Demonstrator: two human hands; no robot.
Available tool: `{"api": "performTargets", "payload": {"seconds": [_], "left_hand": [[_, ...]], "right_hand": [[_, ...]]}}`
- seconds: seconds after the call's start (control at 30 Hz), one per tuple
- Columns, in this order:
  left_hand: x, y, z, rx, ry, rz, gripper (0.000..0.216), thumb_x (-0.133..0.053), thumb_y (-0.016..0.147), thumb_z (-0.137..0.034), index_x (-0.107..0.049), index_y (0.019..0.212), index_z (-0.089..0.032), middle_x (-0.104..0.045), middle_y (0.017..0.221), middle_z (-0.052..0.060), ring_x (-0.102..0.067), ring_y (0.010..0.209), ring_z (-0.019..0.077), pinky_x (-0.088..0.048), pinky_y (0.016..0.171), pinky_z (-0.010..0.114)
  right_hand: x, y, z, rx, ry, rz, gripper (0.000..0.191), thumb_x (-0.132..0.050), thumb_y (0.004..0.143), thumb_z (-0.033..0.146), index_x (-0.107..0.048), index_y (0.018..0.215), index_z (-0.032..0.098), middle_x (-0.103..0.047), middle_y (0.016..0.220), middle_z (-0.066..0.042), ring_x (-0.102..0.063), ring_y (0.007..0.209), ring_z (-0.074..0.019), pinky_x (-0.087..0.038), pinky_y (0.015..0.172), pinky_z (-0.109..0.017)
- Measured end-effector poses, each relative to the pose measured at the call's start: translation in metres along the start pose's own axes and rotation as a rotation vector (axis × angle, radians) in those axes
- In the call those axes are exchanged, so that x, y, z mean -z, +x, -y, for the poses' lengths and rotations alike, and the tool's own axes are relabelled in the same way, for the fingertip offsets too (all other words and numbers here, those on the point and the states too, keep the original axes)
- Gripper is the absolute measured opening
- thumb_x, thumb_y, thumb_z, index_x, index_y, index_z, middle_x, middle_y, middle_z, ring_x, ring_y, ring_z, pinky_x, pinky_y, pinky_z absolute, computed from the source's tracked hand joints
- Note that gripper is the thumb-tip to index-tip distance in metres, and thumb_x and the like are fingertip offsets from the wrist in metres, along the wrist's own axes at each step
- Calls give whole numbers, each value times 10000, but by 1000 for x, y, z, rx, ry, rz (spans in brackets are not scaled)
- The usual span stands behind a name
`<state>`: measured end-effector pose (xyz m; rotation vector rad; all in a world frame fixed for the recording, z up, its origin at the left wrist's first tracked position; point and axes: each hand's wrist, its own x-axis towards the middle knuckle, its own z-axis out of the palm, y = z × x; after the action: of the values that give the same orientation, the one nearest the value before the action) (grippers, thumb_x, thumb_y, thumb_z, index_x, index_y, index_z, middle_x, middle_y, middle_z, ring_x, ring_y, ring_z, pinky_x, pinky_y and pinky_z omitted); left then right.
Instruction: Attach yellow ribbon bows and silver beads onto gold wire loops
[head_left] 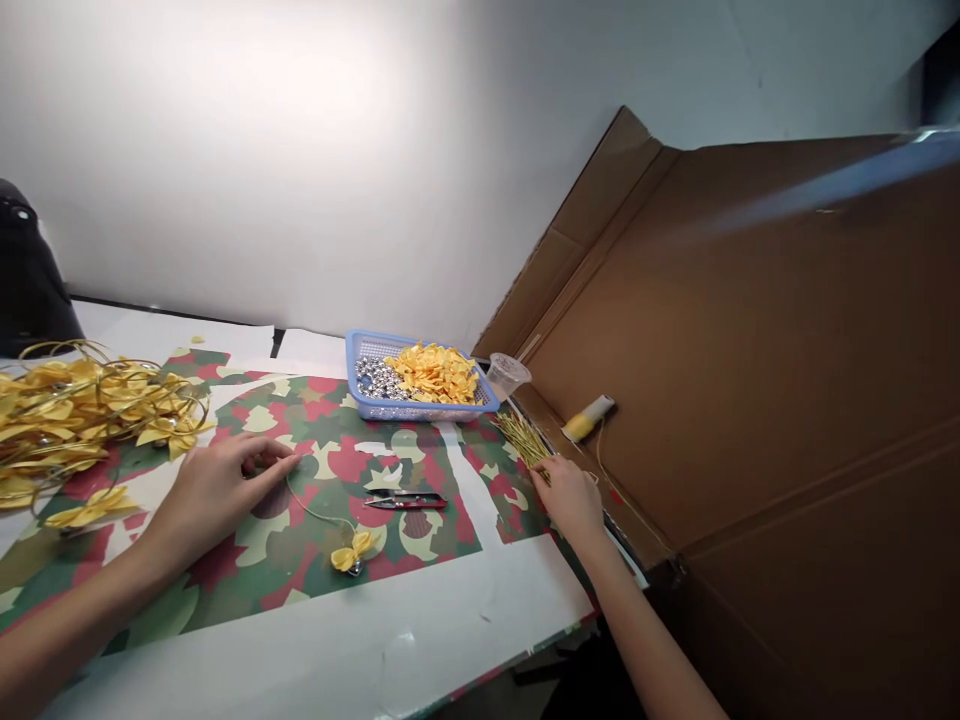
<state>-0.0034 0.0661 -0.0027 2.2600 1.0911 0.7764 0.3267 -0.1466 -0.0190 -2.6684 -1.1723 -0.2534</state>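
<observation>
A small yellow bow (351,553) with a thin gold cord lies nearest on the camouflage-patterned tabletop (285,560). The left hand (217,490) rests flat and relaxed, fingertips pinning the far end of that cord. Red-handled snips (405,499) lie just beyond, between both hands. The right hand (571,497) is curled loosely on a bundle of gold cords (525,438); whether it grips them I cannot tell. Farther left sits a pile of finished bows (82,410). At the back stands a blue basket (360,350) of yellow bows and silver bells, beside a plastic cup (507,374) and cardboard wall (750,350).
</observation>
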Motion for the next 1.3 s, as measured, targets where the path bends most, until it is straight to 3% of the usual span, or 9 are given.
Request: {"api": "performTargets", "payload": {"seconds": [0.2,0.37,0.47,0.63,0.83,0.97,1.13,1.2,1.3], "left_hand": [[2,-1,0,-32,-50,-37,364,-502,807,-510,-651,871,-184,-656,768,31,-584,600,181,-447,589,285],[1,-10,-12,-64,-147,-88,318,-507,801,-502,-619,816,-205,-596,718,13,-545,601,172,-466,551,264],[-3,-16,-16,-140,-169,-92,283,-509,835,-474,-633,842,-220,-595,732,9,-548,643,176,-439,507,238],[-10,-28,-18,-450,-180,-154,148,-519,880,-287,-644,885,-209,-644,788,14,-575,665,151,-476,625,256],[-13,-42,-20,-654,-193,-100,337,-552,888,-177,-587,1217,-239,-650,843,19,-566,656,123,-475,636,240],[-9,-46,-26,-459,-311,149,417,-572,873,-248,-552,1288,-223,-619,692,-16,-479,548,109,-417,527,220],[1,-45,-39,-1,-647,586,300,-586,832,-430,-700,853,-153,-562,545,-38,-401,417,73,-310,379,180],[2,-43,-40,128,-773,664,292,-637,785,-440,-693,799,-154,-601,575,-32,-401,403,62,-284,354,168],[0,-40,-34,150,-948,699,178,-695,706,-317,-716,789,-161,-679,643,-10,-492,456,72,-344,401,169]], "right_hand": [[25,10,-5,-37,25,-45,220,-552,934,299,-601,1119,189,-616,1156,-73,-626,953,-192,-531,819,-392],[71,13,-6,-45,221,-192,141,-541,876,241,-626,789,169,-660,908,-87,-606,831,-222,-475,785,-397],[89,9,6,-38,417,-203,183,-545,816,344,-607,744,187,-659,809,-94,-595,753,-241,-456,748,-402],[94,-8,47,22,783,8,407,-618,704,590,-606,777,190,-650,762,-62,-593,723,-214,-473,656,-332],[80,-28,99,154,1083,474,400,-683,718,568,-624,733,173,-583,681,-5,-519,613,-123,-430,574,-243],[67,-35,126,233,1204,757,344,-708,746,502,-621,712,171,-579,672,10,-525,621,-105,-423,596,-227],[53,-29,145,331,1287,1018,280,-734,751,433,-644,741,168,-604,655,25,-528,597,-81,-421,591,-210],[49,-23,149,376,1301,1108,272,-771,713,408,-648,718,166,-603,630,40,-520,560,-65,-413,554,-192],[46,-17,153,444,1294,1237,264,-813,655,378,-666,724,170,-629,606,47,-555,540,-63,-415,510,-174]]}}
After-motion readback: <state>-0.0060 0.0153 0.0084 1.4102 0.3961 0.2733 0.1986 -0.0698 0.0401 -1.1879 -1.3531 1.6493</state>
